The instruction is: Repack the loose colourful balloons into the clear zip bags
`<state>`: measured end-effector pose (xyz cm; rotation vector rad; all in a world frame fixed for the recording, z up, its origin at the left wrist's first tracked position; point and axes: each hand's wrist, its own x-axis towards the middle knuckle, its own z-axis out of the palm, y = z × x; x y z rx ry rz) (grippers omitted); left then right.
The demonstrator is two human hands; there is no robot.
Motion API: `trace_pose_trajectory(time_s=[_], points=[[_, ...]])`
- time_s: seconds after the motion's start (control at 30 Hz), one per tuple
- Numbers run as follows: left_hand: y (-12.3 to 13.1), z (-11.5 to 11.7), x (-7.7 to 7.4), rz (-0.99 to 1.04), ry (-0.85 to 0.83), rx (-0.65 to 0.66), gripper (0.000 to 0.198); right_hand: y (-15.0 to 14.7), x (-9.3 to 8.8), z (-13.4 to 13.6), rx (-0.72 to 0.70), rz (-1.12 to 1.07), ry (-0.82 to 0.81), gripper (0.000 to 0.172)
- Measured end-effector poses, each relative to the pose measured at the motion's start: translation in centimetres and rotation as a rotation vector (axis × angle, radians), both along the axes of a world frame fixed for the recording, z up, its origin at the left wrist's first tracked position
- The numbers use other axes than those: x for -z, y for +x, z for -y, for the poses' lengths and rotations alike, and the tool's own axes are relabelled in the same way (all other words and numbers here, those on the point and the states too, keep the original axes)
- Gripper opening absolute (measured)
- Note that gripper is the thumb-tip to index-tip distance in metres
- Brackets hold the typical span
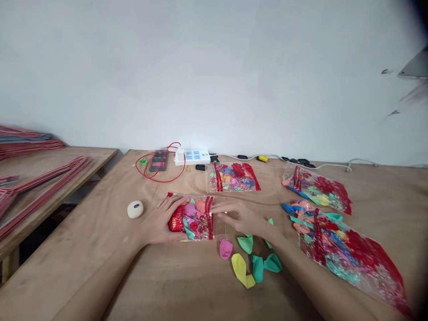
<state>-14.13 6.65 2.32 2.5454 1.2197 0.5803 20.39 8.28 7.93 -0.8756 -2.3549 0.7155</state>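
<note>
A small clear zip bag (pixel 194 218) with red stripes, stuffed with coloured balloons, lies on the wooden table (pixel 100 249) in front of me. My left hand (pixel 160 220) rests flat on its left end, fingers stretched over the bag. My right hand (pixel 239 217) lies at the bag's right, open end, fingers extended and touching its mouth. Loose uninflated balloons lie just below my right hand: a pink one (pixel 225 248), a yellow one (pixel 241 269) and several green ones (pixel 264 265).
Three more filled balloon bags lie behind and to the right (pixel 233 177) (pixel 317 187) (pixel 344 252). A white oval case (pixel 135 209) sits left of my hand. A power strip (pixel 192 157) and red cable (pixel 157 176) lie by the wall. Red hangers (pixel 40 185) cover a side table.
</note>
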Motion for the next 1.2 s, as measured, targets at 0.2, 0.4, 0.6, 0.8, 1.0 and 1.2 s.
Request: trace_pose_trajectory(time_s=[0.2, 0.4, 0.6, 0.8, 1.0, 1.2], points=[[0.0, 0.0, -0.1, -0.022, 0.001, 0.000, 0.111, 6.3, -0.4, 1.9, 0.012, 0.177, -0.245, 0.024], [-0.1, -0.1, 0.1, -0.026, 0.011, 0.002, 0.112, 6.9, 0.6, 3.3, 0.021, 0.321, -0.214, 0.016], [-0.1, -0.1, 0.4, -0.013, 0.028, 0.003, 0.110, 7.0, 1.7, 2.4, 0.219, -0.225, -0.369, 0.029], [-0.3, -0.2, 0.7, -0.014, 0.025, 0.004, 0.109, 9.4, 2.0, 0.4, 0.670, -0.666, -0.438, 0.050], [-0.5, -0.3, 1.0, -0.026, 0.029, -0.001, 0.110, 10.7, 3.0, -0.9, 0.866, -0.701, -0.155, 0.056], [-0.4, -0.1, 0.8, -0.015, 0.012, -0.009, 0.108, 10.2, 1.6, 0.5, 0.487, -0.199, -0.171, 0.045]])
